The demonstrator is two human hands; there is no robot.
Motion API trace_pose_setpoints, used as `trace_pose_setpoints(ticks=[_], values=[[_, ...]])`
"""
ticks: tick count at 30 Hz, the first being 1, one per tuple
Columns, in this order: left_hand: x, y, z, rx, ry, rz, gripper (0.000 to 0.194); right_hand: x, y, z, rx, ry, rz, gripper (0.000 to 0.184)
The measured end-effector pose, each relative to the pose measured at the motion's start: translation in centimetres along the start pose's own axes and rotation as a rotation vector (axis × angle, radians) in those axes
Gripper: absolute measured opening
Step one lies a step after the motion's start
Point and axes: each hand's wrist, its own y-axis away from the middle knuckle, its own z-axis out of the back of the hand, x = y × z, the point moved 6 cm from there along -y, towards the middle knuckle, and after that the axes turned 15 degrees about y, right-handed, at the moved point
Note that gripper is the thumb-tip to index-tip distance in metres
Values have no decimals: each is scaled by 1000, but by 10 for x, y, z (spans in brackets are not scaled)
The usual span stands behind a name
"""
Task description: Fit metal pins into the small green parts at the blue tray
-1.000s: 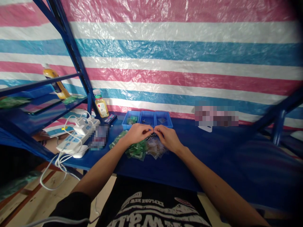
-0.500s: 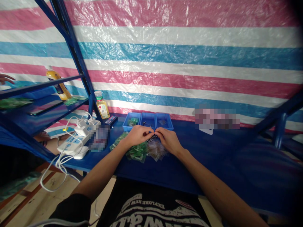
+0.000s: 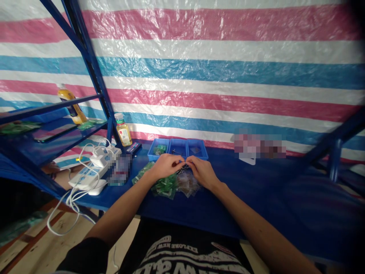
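My left hand (image 3: 167, 166) and my right hand (image 3: 202, 170) meet fingertip to fingertip over the table, both closed in a pinch. Whatever lies between the fingers is too small to name. Below them are a pile of small green packets (image 3: 165, 186) and a pile of clear plastic packets (image 3: 187, 183). Some small dark pieces (image 3: 182, 168) show just under the fingertips. Behind the hands stands a blue tray (image 3: 178, 140) with three compartments. Green packets (image 3: 160, 149) lie in its left one, a small dark piece in the middle, and a little clear item on the right.
At left on the blue table (image 3: 242, 198) are a white power strip (image 3: 85, 177) with tangled cables, a bottle of yellow liquid (image 3: 123, 131) and a dark box (image 3: 133, 149). A blue metal frame (image 3: 92, 68) rises there. A white card (image 3: 247, 158) lies at the back right.
The camera view has shifted slightly, so the scene sits a little lower. My hands stay pinched together in the same place. The other person's hand at far left has gone from view.
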Motion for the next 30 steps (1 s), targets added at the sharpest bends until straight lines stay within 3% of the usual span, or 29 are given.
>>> trace_pose_setpoints(ticks=[12,23,30], values=[[0,1,1,-19,13,-23,26,-1,0,2,-54,-1,-9,25],[0,0,-1,-22,2,-28,24,-1,0,1,-19,28,-16,22],[4,0,-1,-26,10,-27,23,-2,1,2,-86,11,30,17]])
